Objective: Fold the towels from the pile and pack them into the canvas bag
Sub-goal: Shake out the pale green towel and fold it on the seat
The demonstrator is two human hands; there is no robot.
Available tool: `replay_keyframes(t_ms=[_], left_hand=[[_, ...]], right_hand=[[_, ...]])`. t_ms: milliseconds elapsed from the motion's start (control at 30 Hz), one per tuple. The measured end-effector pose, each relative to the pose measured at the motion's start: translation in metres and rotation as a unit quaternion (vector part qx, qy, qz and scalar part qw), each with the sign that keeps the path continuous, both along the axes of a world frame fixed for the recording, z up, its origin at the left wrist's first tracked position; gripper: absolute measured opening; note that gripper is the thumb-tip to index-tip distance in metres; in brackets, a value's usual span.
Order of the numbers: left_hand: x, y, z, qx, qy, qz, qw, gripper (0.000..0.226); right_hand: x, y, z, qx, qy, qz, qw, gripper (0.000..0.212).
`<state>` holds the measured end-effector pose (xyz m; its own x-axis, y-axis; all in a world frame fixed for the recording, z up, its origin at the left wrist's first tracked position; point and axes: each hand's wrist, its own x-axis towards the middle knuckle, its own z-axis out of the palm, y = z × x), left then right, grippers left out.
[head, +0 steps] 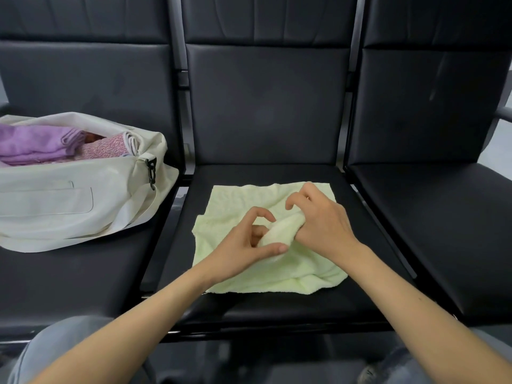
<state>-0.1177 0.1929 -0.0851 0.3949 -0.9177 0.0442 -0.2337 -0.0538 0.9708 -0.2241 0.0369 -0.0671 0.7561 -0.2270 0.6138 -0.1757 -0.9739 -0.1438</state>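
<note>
A pale green towel (238, 200) lies spread and rumpled on the middle black seat (277, 303). A bunched fold of it rises at the centre. My left hand (243, 242) pinches that fold from the left, thumb underneath. My right hand (321, 217) grips the same fold from the right, fingers curled over it. The cream canvas bag (69, 195) lies open on the left seat. Inside it sit a folded purple towel (33, 145) and a pink patterned towel (105, 148).
Three black padded seats stand in a row with metal frames between them. The right seat (432, 203) holds nothing. A black buckle (151, 170) hangs on the bag's strap. My knees in grey trousers show at the bottom edge.
</note>
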Motion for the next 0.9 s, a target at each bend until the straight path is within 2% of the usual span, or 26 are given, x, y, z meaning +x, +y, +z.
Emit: replay_keyframes(t_ms=[67,133,167,233,333,433,567,700,800,900], left_hand=[[0.004,-0.001,0.008,0.046,-0.031,0.006,0.998,0.029],[0.021,0.005,0.023,0.078,-0.075,0.039,0.993,0.021],[0.034,0.01,0.031,0.084,-0.083,0.054,0.992,0.021],[0.063,0.026,0.043,0.086,-0.06,0.058,0.993,0.027],[0.103,0.034,0.044,0.071,-0.009,0.05,0.996,0.055],[0.134,0.018,0.035,0.088,0.016,0.084,0.992,0.057],[0.168,-0.022,0.012,0.128,0.036,0.16,0.978,0.022],[0.196,-0.062,-0.009,0.134,0.037,0.272,0.952,0.015],[0.205,-0.079,-0.03,0.235,-0.088,0.272,0.929,0.018],[0.21,-0.085,-0.039,0.294,-0.211,0.282,0.889,0.022]], right_hand=[[-0.005,-0.005,0.012,0.046,0.088,-0.02,0.995,0.014],[-0.013,-0.019,0.026,0.168,0.194,-0.008,0.966,0.012],[-0.019,-0.028,0.032,0.238,0.219,0.011,0.946,0.014],[-0.03,-0.049,0.039,0.335,0.221,0.038,0.915,0.017],[-0.038,-0.078,0.039,0.447,0.247,0.054,0.858,0.018],[-0.029,-0.1,0.029,0.525,0.25,0.037,0.812,0.016],[0.006,-0.143,0.006,0.541,0.179,-0.022,0.822,0.012],[0.056,-0.182,-0.008,0.512,0.103,-0.091,0.848,0.009],[0.082,-0.2,-0.033,0.456,0.127,-0.163,0.866,0.009],[0.09,-0.207,-0.055,0.417,0.145,-0.216,0.871,0.022]])
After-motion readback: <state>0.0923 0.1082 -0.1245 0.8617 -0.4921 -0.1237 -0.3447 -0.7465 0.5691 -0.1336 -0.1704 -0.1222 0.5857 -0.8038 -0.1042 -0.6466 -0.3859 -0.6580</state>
